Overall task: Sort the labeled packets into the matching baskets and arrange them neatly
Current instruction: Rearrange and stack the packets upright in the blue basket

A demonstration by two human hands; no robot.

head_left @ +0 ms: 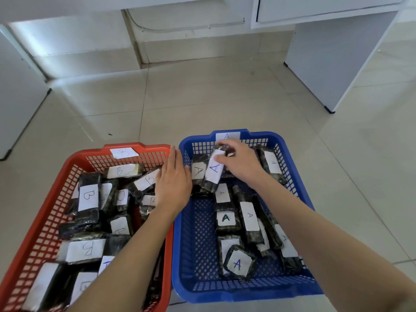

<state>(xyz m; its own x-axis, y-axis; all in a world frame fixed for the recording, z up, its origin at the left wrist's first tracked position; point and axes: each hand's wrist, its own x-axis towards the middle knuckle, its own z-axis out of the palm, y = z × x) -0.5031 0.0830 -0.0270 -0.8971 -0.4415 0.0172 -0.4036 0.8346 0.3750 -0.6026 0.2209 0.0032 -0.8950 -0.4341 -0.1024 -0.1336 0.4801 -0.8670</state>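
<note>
Fingers (231,149) of the right hand (240,165) curl round a black packet marked A (213,171) and hold it tilted by the far edge of the blue basket (247,293), while the left hand (173,181) lies flat with straight fingers over the far right corner of the red basket (29,239), just beside a packet marked B (145,181). More A packets (237,263) lie from the near edge of the blue basket to its far edge, and B packets (86,248) fill the red one. Past both baskets are the pale floor tiles (202,97) and white cupboards (315,7).
</note>
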